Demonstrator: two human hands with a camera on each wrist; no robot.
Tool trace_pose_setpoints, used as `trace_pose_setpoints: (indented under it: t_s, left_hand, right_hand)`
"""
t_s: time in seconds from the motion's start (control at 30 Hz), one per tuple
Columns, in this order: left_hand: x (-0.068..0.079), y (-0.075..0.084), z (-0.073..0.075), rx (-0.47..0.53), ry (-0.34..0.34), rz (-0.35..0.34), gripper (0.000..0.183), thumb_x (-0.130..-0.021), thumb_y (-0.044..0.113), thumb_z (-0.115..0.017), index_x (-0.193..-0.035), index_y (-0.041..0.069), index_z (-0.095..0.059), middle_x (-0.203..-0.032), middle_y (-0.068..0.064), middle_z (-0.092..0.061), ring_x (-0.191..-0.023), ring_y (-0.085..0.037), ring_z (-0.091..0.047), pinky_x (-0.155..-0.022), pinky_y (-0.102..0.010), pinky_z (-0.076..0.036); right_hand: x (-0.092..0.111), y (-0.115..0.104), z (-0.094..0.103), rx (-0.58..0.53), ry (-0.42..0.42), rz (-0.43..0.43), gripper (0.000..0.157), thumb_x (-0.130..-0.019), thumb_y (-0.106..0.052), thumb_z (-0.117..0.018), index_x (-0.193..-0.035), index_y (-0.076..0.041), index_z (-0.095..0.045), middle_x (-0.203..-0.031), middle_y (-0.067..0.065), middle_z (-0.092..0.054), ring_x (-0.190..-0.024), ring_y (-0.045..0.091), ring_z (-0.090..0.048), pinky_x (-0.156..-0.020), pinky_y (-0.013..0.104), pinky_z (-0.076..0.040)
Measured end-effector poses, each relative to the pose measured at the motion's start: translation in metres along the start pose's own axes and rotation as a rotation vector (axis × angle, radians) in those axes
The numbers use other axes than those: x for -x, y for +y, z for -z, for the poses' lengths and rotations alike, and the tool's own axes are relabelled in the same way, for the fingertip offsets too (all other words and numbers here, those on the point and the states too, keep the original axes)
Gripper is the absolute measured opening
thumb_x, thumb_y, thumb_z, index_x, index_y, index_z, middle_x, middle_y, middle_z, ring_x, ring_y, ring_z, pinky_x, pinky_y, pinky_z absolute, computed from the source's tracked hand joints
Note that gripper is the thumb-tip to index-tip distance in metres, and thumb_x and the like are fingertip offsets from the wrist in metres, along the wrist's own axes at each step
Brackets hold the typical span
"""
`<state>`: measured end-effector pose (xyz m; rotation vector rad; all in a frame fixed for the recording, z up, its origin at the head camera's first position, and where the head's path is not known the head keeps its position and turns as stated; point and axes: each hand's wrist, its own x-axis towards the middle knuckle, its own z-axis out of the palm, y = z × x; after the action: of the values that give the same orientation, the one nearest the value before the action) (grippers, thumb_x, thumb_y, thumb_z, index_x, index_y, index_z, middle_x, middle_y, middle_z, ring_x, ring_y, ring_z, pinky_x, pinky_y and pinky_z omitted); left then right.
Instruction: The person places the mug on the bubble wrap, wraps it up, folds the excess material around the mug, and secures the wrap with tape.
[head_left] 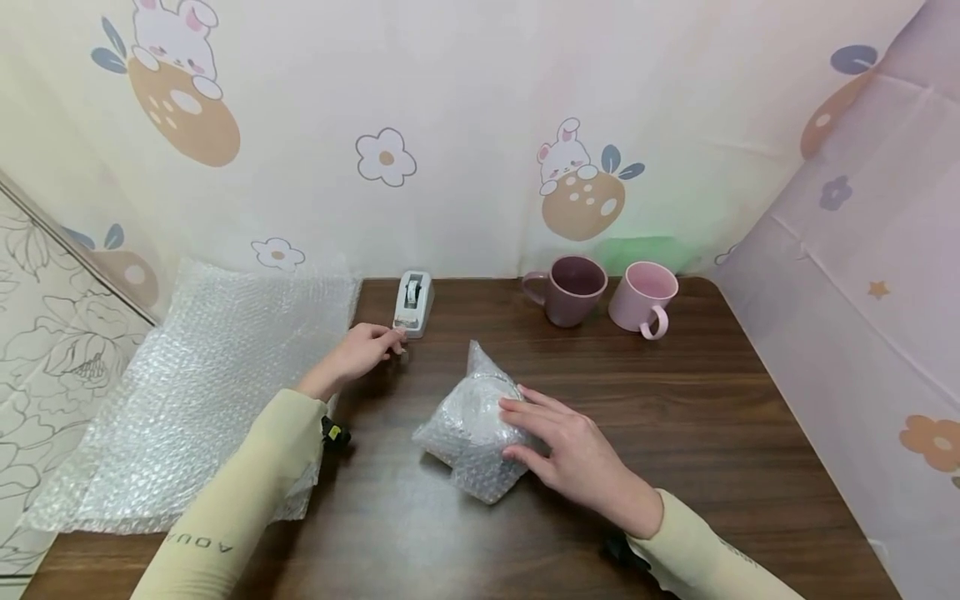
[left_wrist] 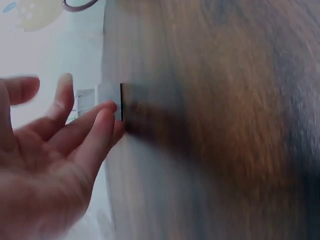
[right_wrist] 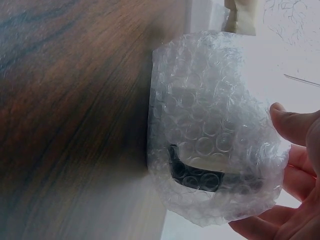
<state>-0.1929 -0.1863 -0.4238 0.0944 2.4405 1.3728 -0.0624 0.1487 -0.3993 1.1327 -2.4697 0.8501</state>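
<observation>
My left hand [head_left: 362, 350] is just in front of the white tape dispenser [head_left: 413, 304], its thumb and fingertips pinching a small clear piece of tape [head_left: 404, 356]. In the left wrist view the dispenser's edge shows behind those fingers. A bubble-wrapped bundle [head_left: 480, 425] sits on the table, with a dark curved shape [right_wrist: 197, 176] showing through the wrap. My right hand [head_left: 573, 450] rests on the bundle's right side with fingers extended and spread. What is inside the wrap cannot be made out fully.
Sheets of bubble wrap [head_left: 210, 392] lie at the left of the brown wooden table [head_left: 675, 467]. At the back right stand a dark mauve mug [head_left: 570, 296] and a pink mug [head_left: 637, 300]. A patterned curtain [head_left: 465, 125] hangs behind the table.
</observation>
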Motion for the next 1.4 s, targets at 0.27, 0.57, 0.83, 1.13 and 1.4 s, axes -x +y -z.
trace_pose_setpoints:
  t_s: [0.27,0.57,0.83,1.13,1.4]
  left_hand:
    - [-0.016,0.003,-0.003,0.198,0.159,0.148,0.033,-0.099,0.031,-0.064,-0.099,-0.002,-0.062,-0.090,-0.012,-0.074,-0.080,-0.017,-0.069,-0.083,-0.036,-0.055]
    - [-0.023,0.006,-0.003,0.258,0.092,0.240,0.033,-0.099,0.022,-0.065,-0.112,-0.007,-0.069,-0.084,-0.005,-0.067,-0.071,-0.010,-0.062,-0.080,-0.031,-0.055]
    - [-0.025,0.003,-0.005,-0.130,0.101,0.105,0.025,-0.099,0.024,-0.064,-0.090,0.004,-0.075,-0.072,-0.003,-0.067,-0.071,-0.020,-0.057,-0.065,-0.031,-0.044]
    - [-0.019,-0.004,-0.005,-0.242,0.150,0.043,0.024,-0.097,0.029,-0.066,-0.088,0.008,-0.075,-0.067,0.000,-0.067,-0.063,-0.018,-0.058,-0.061,-0.031,-0.043]
    - [-0.004,0.026,-0.006,-0.202,0.066,-0.066,0.025,-0.097,0.034,-0.066,-0.094,0.011,-0.074,-0.070,0.000,-0.067,-0.064,-0.019,-0.065,-0.064,-0.033,-0.045]
  right_hand:
    - [0.001,0.000,-0.001,0.001,-0.007,-0.004,0.043,-0.082,-0.026,-0.083,-0.120,-0.009,-0.071,-0.130,0.001,-0.065,-0.126,0.030,-0.056,-0.094,0.047,-0.051]
    - [0.002,0.001,0.000,0.009,-0.015,-0.019,0.040,-0.088,-0.034,-0.077,-0.119,-0.009,-0.071,-0.130,0.001,-0.065,-0.127,0.028,-0.055,-0.097,0.045,-0.050]
    - [0.001,0.002,0.001,-0.004,-0.020,-0.018,0.042,-0.088,-0.033,-0.077,-0.122,-0.009,-0.070,-0.131,0.001,-0.065,-0.128,0.029,-0.055,-0.097,0.044,-0.050]
    - [0.000,0.002,0.001,-0.009,-0.035,-0.010,0.042,-0.090,-0.036,-0.075,-0.123,-0.010,-0.070,-0.132,0.002,-0.065,-0.129,0.030,-0.054,-0.098,0.044,-0.049]
    - [-0.002,0.000,0.003,0.035,-0.067,-0.017,0.042,-0.092,-0.037,-0.072,-0.123,-0.010,-0.068,-0.135,0.000,-0.062,-0.131,0.028,-0.051,-0.100,0.044,-0.048]
